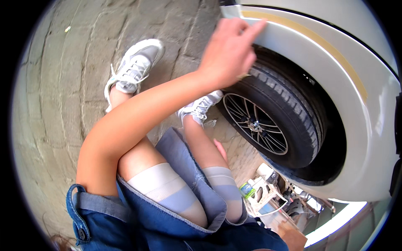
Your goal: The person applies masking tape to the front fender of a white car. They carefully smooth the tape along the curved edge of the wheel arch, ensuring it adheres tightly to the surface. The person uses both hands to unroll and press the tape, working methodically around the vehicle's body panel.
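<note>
My left hand (230, 52) reaches across to a white car's fender (289, 39) above the front of the wheel arch. Its index finger points out onto a tan strip of masking tape (302, 27) that follows the arch's curve. The thumb stays apart, lower down near the tire, and the other fingers are partly bent. Nothing shows in this hand. Of my right hand (220, 149), only a bit of finger appears beside my right shin; my leg hides the rest.
A black tire with a multi-spoke wheel (255, 125) sits under the arch. My white sneakers (136, 67) rest on stone paving (83, 62). Toward the lower right stands a white plastic stool or rack (264, 196) among clutter, near a cardboard box (291, 236).
</note>
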Tool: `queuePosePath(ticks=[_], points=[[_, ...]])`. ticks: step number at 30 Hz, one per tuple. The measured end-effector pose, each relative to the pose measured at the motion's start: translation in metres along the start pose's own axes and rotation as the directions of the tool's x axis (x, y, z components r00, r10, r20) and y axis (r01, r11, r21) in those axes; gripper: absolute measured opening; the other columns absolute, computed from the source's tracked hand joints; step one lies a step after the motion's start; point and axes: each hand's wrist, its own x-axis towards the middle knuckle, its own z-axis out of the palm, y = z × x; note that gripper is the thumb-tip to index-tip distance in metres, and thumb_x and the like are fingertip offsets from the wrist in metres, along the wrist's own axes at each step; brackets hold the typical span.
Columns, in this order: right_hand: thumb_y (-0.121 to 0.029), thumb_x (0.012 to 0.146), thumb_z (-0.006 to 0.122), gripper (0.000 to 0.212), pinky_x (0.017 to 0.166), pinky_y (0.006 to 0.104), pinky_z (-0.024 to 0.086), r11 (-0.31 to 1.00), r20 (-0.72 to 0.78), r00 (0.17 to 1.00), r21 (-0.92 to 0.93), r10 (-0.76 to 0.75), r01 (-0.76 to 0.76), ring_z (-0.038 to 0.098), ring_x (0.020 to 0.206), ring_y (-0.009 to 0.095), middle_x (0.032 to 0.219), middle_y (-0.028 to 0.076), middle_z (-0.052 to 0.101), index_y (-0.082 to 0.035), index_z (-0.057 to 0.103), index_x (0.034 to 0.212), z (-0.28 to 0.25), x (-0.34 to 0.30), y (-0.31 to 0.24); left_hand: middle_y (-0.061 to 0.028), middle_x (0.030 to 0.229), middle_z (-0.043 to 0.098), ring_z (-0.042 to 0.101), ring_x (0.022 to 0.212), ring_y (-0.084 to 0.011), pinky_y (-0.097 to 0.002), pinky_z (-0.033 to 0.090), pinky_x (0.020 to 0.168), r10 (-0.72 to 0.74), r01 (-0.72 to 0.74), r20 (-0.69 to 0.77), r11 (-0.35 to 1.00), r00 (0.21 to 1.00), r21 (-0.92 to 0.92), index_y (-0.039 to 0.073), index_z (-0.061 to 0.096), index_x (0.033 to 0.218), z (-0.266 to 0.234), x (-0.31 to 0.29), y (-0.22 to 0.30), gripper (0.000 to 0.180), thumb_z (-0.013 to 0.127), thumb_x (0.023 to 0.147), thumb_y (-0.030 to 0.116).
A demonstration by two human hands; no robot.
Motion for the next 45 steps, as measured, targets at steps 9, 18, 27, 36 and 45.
queuePosePath(ticks=[9, 18, 27, 36, 45], points=[[-0.021, 0.102, 0.052, 0.034, 0.088, 0.0303, 0.052, 0.999, 0.055, 0.998, 0.05, -0.004, 0.001, 0.066, 0.099, 0.017, 0.114, 0.012, 0.069, -0.001, 0.058, 0.129, 0.021, 0.016, -0.014, -0.0218, 0.152, 0.032, 0.035, 0.139, -0.0422, -0.0464, 0.034, 0.114, 0.021, -0.02, -0.011, 0.998, 1.0, 0.059, 0.004, 0.032, 0.152, 0.013, -0.008, -0.005, 0.09, 0.07, 0.071, 0.008], [-0.022, 0.102, 0.052, 0.035, 0.089, 0.0309, 0.052, 0.992, 0.11, 0.994, 0.121, 0.007, -0.021, 0.066, 0.1, 0.018, 0.114, 0.012, 0.069, -0.001, 0.058, 0.129, 0.008, -0.001, -0.016, -0.0158, 0.151, 0.035, 0.039, 0.137, -0.0376, -0.0437, 0.039, 0.112, 0.244, -0.246, -0.14, 0.969, 0.96, 0.005, 0.014, 0.044, 0.148, 0.015, 0.022, 0.042, 0.084, 0.068, 0.069, 0.003], [-0.023, 0.102, 0.051, 0.035, 0.089, 0.0315, 0.052, 0.911, 0.269, 0.949, 0.329, 0.164, -0.25, 0.066, 0.1, 0.018, 0.114, 0.012, 0.069, -0.001, 0.059, 0.128, -0.094, -0.103, -0.001, -0.0114, 0.148, 0.04, 0.032, 0.14, -0.0279, -0.0382, 0.031, 0.116, 0.684, -0.624, 0.045, 0.635, 0.729, 0.455, 0.034, 0.059, 0.138, -0.017, 0.074, 0.017, 0.067, 0.064, 0.074, 0.016], [-0.023, 0.102, 0.051, 0.035, 0.09, 0.032, 0.051, 0.766, 0.387, 0.891, 0.49, 0.237, -0.416, 0.066, 0.1, 0.019, 0.114, 0.012, 0.069, -0.001, 0.059, 0.128, -0.131, -0.143, 0.004, -0.0052, 0.154, 0.038, 0.033, 0.143, -0.0232, -0.0387, 0.03, 0.119, 0.855, -0.819, -0.029, 0.504, 0.517, 0.275, 0.038, 0.058, 0.138, -0.008, 0.114, 0.033, 0.063, 0.066, 0.078, 0.021], [-0.024, 0.102, 0.051, 0.035, 0.09, 0.0326, 0.051, 0.719, 0.428, 0.865, 0.512, 0.261, -0.47, 0.066, 0.101, 0.019, 0.114, 0.012, 0.069, -0.001, 0.059, 0.128, -0.136, -0.145, 0.003, -0.0054, 0.146, 0.044, 0.037, 0.136, -0.0249, -0.0389, 0.035, 0.114, 0.71, -0.688, 0.172, 0.548, 0.683, 0.475, 0.036, 0.062, 0.134, -0.042, 0.084, -0.016, 0.061, 0.072, 0.075, 0.025]])
